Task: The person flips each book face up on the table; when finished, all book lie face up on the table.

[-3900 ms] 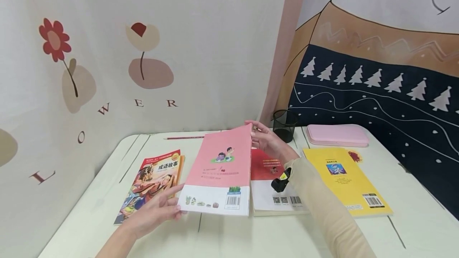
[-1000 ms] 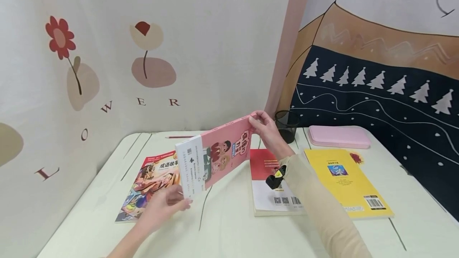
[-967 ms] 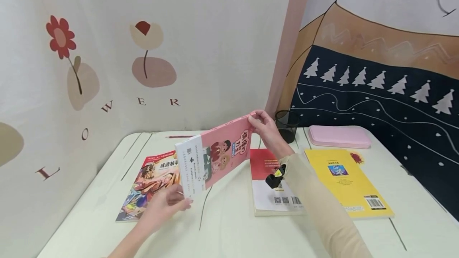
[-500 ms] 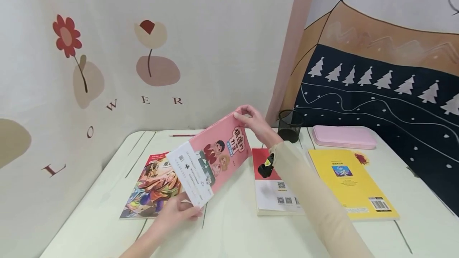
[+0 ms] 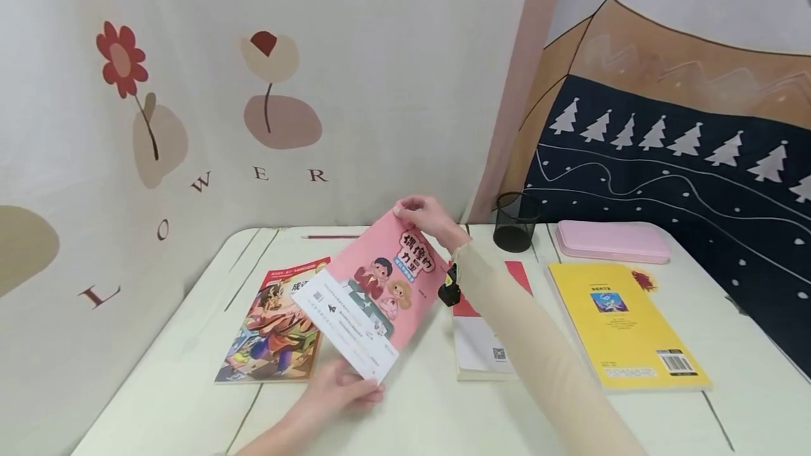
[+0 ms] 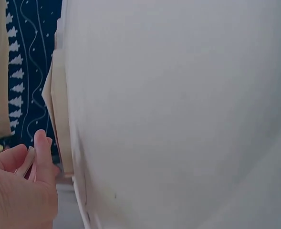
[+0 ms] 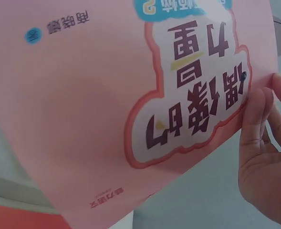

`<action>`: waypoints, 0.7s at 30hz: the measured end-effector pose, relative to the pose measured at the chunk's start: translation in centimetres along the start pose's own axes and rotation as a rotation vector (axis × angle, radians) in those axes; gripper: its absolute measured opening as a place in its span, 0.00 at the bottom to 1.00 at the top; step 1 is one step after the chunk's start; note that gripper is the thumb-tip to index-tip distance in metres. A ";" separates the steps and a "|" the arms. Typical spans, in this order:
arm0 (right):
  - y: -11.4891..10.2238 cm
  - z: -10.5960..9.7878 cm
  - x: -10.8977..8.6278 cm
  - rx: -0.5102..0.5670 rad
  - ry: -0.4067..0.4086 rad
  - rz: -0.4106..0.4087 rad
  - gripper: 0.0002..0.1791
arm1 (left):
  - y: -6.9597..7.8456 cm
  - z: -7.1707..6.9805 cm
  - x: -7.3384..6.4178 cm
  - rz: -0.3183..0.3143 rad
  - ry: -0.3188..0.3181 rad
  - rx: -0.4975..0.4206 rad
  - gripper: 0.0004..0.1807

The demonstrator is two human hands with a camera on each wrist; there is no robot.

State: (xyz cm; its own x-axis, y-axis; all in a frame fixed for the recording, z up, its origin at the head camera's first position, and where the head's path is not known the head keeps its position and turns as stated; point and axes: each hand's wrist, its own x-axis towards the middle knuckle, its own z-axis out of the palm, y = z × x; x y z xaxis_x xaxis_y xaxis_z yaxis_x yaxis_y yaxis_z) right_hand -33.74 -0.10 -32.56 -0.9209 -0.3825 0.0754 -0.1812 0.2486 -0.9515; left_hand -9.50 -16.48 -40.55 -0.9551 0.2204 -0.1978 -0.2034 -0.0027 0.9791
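Note:
A pink and white book (image 5: 380, 280) is tilted above the table, its illustrated front cover facing up. My left hand (image 5: 338, 389) pinches its lower corner between thumb and fingers. At the upper corner my right hand (image 5: 431, 220) grips the edge. The right wrist view shows the pink cover (image 7: 83, 95) large and close, with the right hand (image 7: 269, 148) at its edge. In the left wrist view the left hand (image 6: 28, 176) pinches a thin edge. Behind the held book lies a colourful storybook (image 5: 272, 333), partly covered in the head view.
A red and white book (image 5: 478, 350) lies partly hidden under the right sleeve (image 5: 526, 329). To its right is a yellow book (image 5: 627, 329). Along the back are a pencil (image 5: 329, 236), a black mesh pen holder (image 5: 515, 224) and a pink pencil case (image 5: 613, 241). Curtains hang behind the table (image 5: 190, 371).
The pink book has turned from its back cover to its front cover. Over the last second it has tipped flatter toward the camera and rotated, both hands still holding it.

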 end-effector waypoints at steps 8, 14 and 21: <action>1.1 1.7 0.7 -0.145 -0.003 0.042 0.14 | -0.7 1.5 -0.3 -0.042 -0.027 -0.058 0.24; 1.5 2.8 1.1 -0.225 -0.026 0.066 0.12 | -0.8 2.1 -0.5 -0.057 -0.017 -0.103 0.23; 2.8 4.2 1.4 -0.216 -0.084 0.124 0.13 | -1.6 2.7 -0.5 -0.073 -0.014 -0.168 0.21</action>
State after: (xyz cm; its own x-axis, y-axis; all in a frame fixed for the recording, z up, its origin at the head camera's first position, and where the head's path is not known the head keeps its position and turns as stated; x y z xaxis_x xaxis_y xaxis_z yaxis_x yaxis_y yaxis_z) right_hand -34.09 -3.72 -36.39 -0.9103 -0.4078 -0.0711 -0.1471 0.4792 -0.8653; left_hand -8.15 -13.96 -41.93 -0.9335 0.2400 -0.2662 -0.3063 -0.1484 0.9403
